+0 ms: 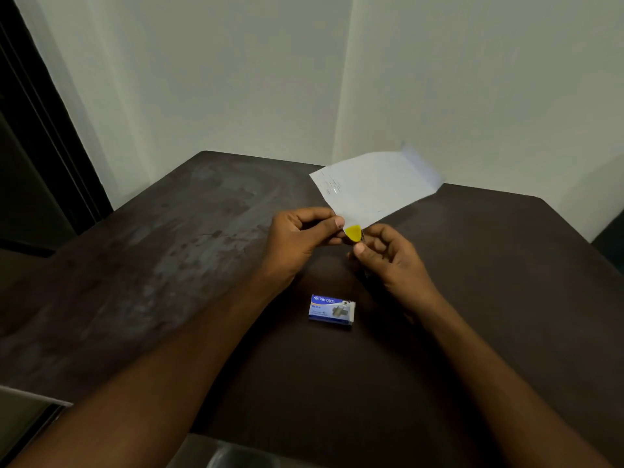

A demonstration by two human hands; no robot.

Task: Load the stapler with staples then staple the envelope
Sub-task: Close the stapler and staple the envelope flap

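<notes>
A white envelope (373, 185) is held up above the dark table, its flap end blurred toward the far right. My left hand (300, 236) pinches the envelope's near corner between thumb and fingers. My right hand (388, 256) grips a small yellow stapler (353, 233), whose yellow tip sits right at that same corner. Most of the stapler is hidden inside my right hand. A blue and white staple box (331, 309) lies flat on the table below my hands, nearer to me.
The dark brown table (169, 265) fills the view and stands in a corner of pale walls (236, 79). A dark door frame (40, 136) runs down the left. The table's near edge lies at the bottom.
</notes>
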